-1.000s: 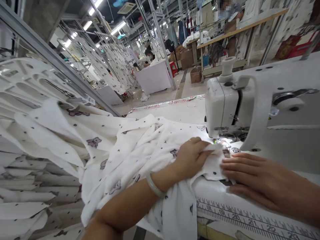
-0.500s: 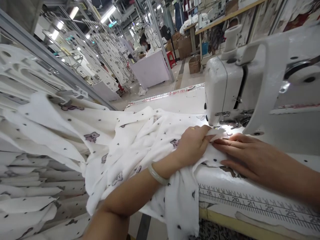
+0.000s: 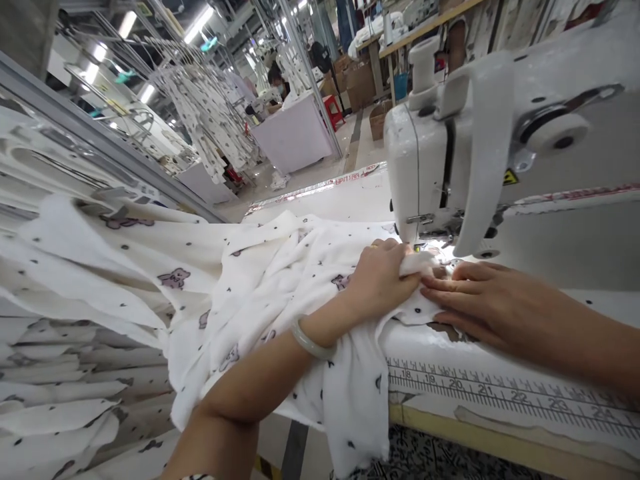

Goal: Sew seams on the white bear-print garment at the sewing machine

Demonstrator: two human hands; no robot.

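A white printed fabric (image 3: pixel 260 287) with small bear and heart marks lies bunched across the sewing table and hangs over its front edge. My left hand (image 3: pixel 377 277), with a pale bangle on the wrist, is closed on a fold of this fabric just in front of the needle. My right hand (image 3: pixel 475 300) lies flat with its fingers stretched out, pressing the fabric edge onto the machine bed. Both hands touch under the head of the white sewing machine (image 3: pixel 450 147), where a small lamp lights the needle area.
A printed ruler strip (image 3: pixel 500 393) runs along the table's front edge. Stacks of cut printed pieces (image 3: pixel 55 373) fill the left side. Beyond are hanging garments on rails, a white table with a seated person (image 3: pixel 277 77), and cardboard boxes on the aisle floor.
The view has dipped and shifted right, so the machine head looks larger. Both hands have edged the fabric closer under the needle, and my right fingers have drawn in against my left hand.
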